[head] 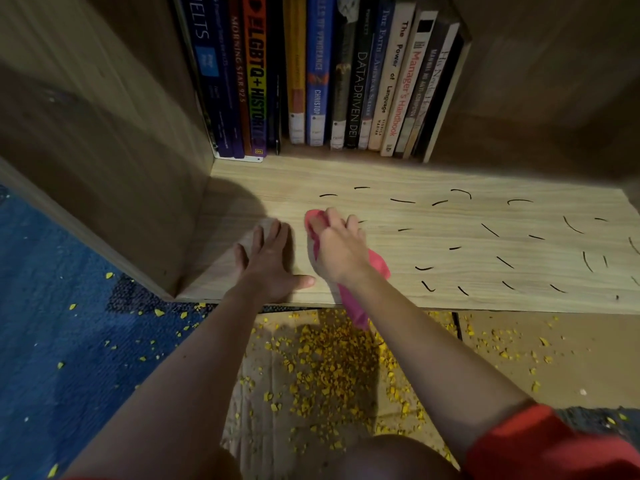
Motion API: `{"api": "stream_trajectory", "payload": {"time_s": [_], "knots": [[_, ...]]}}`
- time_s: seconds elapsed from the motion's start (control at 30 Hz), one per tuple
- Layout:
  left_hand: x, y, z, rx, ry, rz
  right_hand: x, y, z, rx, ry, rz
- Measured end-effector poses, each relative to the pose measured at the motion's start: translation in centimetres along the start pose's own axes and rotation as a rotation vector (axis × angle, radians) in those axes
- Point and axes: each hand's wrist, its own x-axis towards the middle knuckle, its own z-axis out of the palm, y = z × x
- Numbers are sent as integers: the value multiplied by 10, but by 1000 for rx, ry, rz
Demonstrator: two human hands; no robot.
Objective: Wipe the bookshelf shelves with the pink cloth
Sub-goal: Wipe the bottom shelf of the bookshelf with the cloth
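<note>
Pink cloth point(353, 304): soft, light, limp; tail droops over front edge of shelf point(450, 233).
Location: left-centre of shelf, under right hand point(341, 249).
Right hand: fingers curled, clamped on cloth wad.
Left hand point(268, 263): flat, fingers straight, pressing shelf alongside.
Recommended hold: gather loose tail into palm; black marks point(401, 201) likely need firm pressure.

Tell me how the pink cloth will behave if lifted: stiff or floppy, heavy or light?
Probably floppy: the cloth bunches under the right hand and its tail droops over the shelf edge. Likely light, since the hanging tail looks thin. It should not roll or tip, as it lies crumpled and low.
</note>
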Motion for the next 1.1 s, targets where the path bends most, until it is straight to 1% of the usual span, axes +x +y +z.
{"api": "stream_trajectory", "payload": {"time_s": [0.07,0.1,0.13,0.2,0.27,0.3,0.37,0.43,0.47,0.5,0.6,0.67,0.7,0.8,0.83,0.93,1.0,1.1], "knots": [[0,1,0,-19,5,1,-14,0,5,-24,-28,-118],[0,1,1,-17,8,4,-18,6,7,-28,-32,-146],[1,1,1,-9,7,6,-16,12,5,-26,-22,-135],[1,0,0,0,2,4,-3,20,1,-9,22,-35],[1,0,0,-10,4,1,9,18,-2,-21,30,58],[0,-1,0,-15,3,-2,9,13,-2,-31,22,70],[0,-1,1,-12,4,-5,-1,5,1,-37,5,12],[2,0,2,-7,3,-2,-20,7,6,-49,-2,-120],[2,0,2,-7,2,-1,-24,12,7,-44,1,-157],[2,0,1,-6,-2,-2,-21,18,5,-29,9,-152],[2,-1,1,-10,-10,-4,4,20,-3,-1,17,0],[1,-1,1,-17,-10,-9,10,9,-5,-30,-1,53],[0,-1,1,-26,-9,-9,6,4,-5,-41,-7,37],[0,-1,2,-38,-1,0,-21,2,3,-62,-28,-124],[0,-1,1,-39,-3,-2,-23,6,5,-53,-20,-146],[0,-1,1,-30,-18,-5,-5,17,1,-24,30,-45],[0,-1,0,-22,-18,-8,11,15,-1,-52,31,21],[0,-1,1,-35,-15,-6,10,5,-3,-78,12,34]]}}
